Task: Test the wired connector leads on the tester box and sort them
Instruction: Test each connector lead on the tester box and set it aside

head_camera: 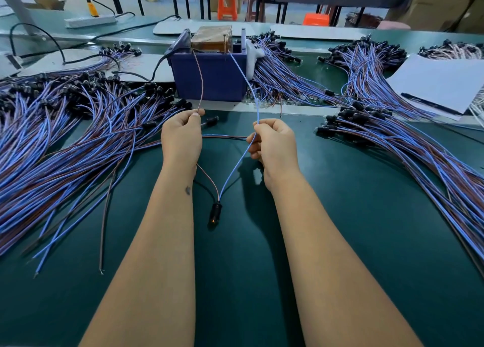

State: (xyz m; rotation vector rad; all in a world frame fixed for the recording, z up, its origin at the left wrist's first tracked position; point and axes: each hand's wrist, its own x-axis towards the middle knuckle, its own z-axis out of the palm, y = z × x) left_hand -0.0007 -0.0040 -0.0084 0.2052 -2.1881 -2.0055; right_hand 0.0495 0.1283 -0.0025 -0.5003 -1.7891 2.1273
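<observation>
**Lead on the tester**

Heaps of blue and brown leads (pixel 65 142) are sprawling over the matte green surface (pixel 235 281). The left hand (pixel 180 139) is pinching the brown wire (pixel 200 84), the right hand (pixel 272 145) the blue wire (pixel 243 77), both reaching the blue tester box (pixel 209 77); the black connector (pixel 216 211) is dangling between the wrists.

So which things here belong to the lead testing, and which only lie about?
Belong to the job:
- left hand pinching the brown wire
- right hand pinching the blue wire
- black connector hanging between them
- blue tester box
- lead piles

Lying about:
- white paper with pen
- power strip
- orange stools
</observation>
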